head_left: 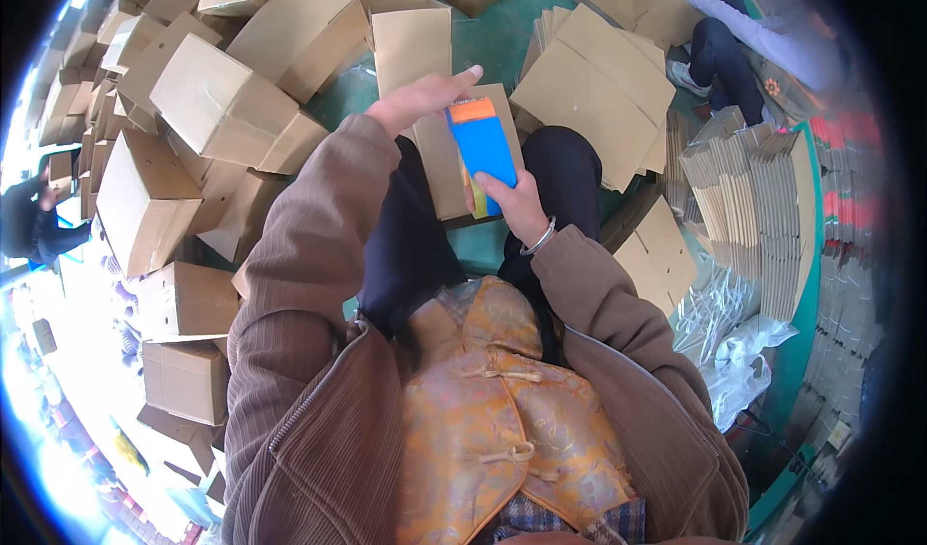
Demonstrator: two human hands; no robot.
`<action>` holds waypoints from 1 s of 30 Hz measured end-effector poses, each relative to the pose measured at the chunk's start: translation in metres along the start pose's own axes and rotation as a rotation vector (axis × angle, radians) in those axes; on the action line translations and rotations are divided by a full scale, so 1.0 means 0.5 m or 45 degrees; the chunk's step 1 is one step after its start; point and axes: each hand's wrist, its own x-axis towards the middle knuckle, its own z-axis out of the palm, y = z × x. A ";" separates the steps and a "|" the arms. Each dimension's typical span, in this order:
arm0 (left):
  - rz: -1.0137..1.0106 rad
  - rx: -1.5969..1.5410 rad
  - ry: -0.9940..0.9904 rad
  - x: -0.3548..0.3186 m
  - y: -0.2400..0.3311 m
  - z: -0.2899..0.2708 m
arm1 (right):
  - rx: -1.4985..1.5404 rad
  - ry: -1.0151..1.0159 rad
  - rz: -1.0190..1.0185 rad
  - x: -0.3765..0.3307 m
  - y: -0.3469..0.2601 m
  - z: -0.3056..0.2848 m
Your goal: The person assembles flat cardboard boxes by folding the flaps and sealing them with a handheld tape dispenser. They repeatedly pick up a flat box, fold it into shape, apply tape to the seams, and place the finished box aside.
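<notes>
Between my knees an upright cardboard box (446, 173) has its far flap (412, 45) standing up. My right hand (519, 207), with a bracelet at the wrist, grips a blue and orange tape dispenser (485, 151) held over the box. A toothed edge shows at the dispenser's far end; some yellow-green shows along its lower side. My left hand (422, 101) reaches across the far part of the box, fingers stretched out and holding nothing I can see. Its fingertips come close to the dispenser's orange end. The hand hides part of the flap's base.
Made-up cardboard boxes (227, 96) pile up on the left and far side. Flat cartons (744, 193) stand stacked at right, beside clear plastic wrap (739, 357). A larger carton (599, 86) lies beyond my right knee. A co-worker's arm (744, 28) reaches in at far right.
</notes>
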 end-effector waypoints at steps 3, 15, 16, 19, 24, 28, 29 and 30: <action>0.029 -0.085 -0.088 -0.014 0.010 -0.010 | -0.009 -0.020 -0.025 -0.006 0.004 0.001; -0.187 -0.623 -0.382 0.054 -0.044 -0.021 | -0.012 -0.015 0.011 -0.007 -0.004 0.004; -0.123 -0.573 -0.350 0.059 -0.045 -0.020 | -0.011 -0.015 0.012 -0.005 -0.007 0.003; -0.023 -0.368 -0.191 0.073 -0.048 -0.021 | -0.016 -0.018 0.069 0.004 -0.018 0.001; 0.014 -0.347 0.096 0.116 -0.042 -0.051 | -0.008 -0.017 0.137 0.005 -0.040 -0.002; 0.062 -0.181 0.316 0.178 -0.036 -0.082 | -0.022 -0.006 0.176 -0.005 -0.049 -0.002; 0.051 -0.116 0.379 0.191 -0.038 -0.087 | -0.033 -0.018 0.187 -0.007 -0.051 -0.004; -0.013 -0.059 0.377 0.203 -0.041 -0.095 | -0.019 0.003 0.203 -0.010 -0.051 -0.003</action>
